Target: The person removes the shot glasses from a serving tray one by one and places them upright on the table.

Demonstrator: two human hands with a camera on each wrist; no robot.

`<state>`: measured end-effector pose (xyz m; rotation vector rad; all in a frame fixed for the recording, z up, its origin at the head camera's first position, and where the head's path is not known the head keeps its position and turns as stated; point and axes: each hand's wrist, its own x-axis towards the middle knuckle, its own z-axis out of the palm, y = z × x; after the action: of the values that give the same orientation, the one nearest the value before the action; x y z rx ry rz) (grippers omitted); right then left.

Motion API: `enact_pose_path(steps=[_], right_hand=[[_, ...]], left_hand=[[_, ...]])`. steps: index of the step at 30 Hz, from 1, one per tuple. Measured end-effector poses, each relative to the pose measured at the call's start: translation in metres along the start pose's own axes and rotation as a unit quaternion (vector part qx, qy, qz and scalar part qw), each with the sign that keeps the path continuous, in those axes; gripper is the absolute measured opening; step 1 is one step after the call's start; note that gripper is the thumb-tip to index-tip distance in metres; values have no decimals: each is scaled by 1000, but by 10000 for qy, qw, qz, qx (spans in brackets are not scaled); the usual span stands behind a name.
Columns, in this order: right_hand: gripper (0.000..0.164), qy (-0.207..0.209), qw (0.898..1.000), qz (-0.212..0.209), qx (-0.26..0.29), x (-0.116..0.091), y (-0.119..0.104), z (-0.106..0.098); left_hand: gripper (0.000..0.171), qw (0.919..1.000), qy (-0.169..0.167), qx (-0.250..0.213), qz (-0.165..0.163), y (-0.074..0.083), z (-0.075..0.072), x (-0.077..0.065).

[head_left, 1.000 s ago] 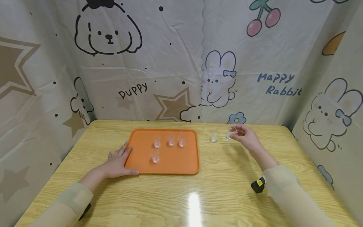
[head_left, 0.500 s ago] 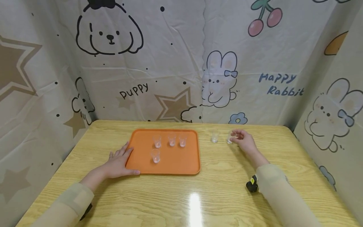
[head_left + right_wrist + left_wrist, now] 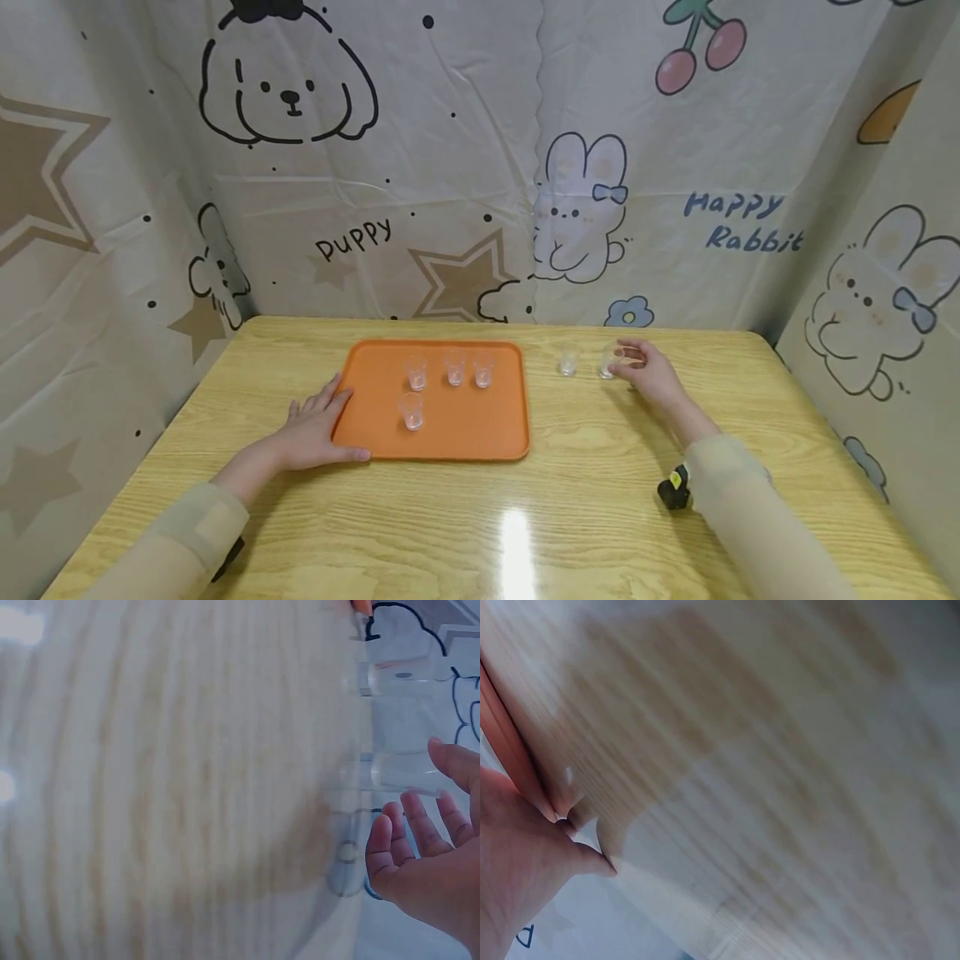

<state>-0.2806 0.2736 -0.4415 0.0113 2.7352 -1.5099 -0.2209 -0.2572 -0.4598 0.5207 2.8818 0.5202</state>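
Note:
My left hand (image 3: 311,433) rests at the left end of an orange tray (image 3: 465,437), thumb along its front edge and fingers spread at its left side. Several clear shot glasses stand upright on the tray, one of them (image 3: 412,412) nearer the front than the others. Right of the tray, two more stand on the table: one shot glass (image 3: 567,362) by itself, and a second shot glass (image 3: 401,772) beside my right hand (image 3: 651,375). In the right wrist view the thumb and loosely bent fingers lie to either side of this second glass, spread apart near its rim.
The wooden table (image 3: 420,533) has a printed cloth (image 3: 450,167) hanging behind it and at both sides. A black wrist camera (image 3: 673,490) sits below my right sleeve. Bright light reflects off the table's front middle.
The shot glass by my right hand has come slightly nearer the front and now stands on the table. That hand's fingers have loosened around it. My left hand and the tray have stayed put.

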Motion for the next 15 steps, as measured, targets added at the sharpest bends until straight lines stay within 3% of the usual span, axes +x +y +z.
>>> enact_pose_path(steps=[15], right_hand=[[59,-27,9997,-230,-36,-26,-38,-28]], left_hand=[[116,10000,-29,14,-16,2,-2,-1]])
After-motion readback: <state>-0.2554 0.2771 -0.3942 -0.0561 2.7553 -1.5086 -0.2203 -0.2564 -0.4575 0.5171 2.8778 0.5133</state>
